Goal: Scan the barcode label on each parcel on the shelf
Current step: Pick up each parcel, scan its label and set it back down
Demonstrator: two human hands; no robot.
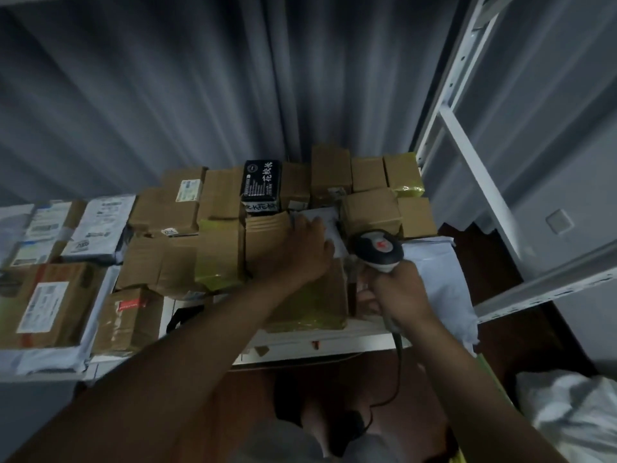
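Parcels crowd the white shelf (334,335) in front of me, mostly brown cardboard boxes (220,195) packed side by side and stacked, some banded in yellow-green tape. A black box with white characters (262,182) stands upright among them at the back. Off to my left I see white poly mailers (100,225) with printed labels, and a larger carton with a white label (41,305) lying on another mailer near the front edge.

My left hand (305,248) reaches in over the stack, palm down with the fingers fairly straight, pressing on a white parcel (325,222) wedged between the cartons near the middle of the shelf. Its label, if it faces up, is hidden under my hand or too blurred for me to read.

My right hand (397,295) is clenched around the handle of the barcode scanner (379,250), whose dark head with a red mark points at the white parcel, just beside my left fingers. The scanner's cable (397,372) drops below the shelf edge. A big white mailer bag (440,279) lies at the right end, under my right wrist.

The picture is dim and smeared.
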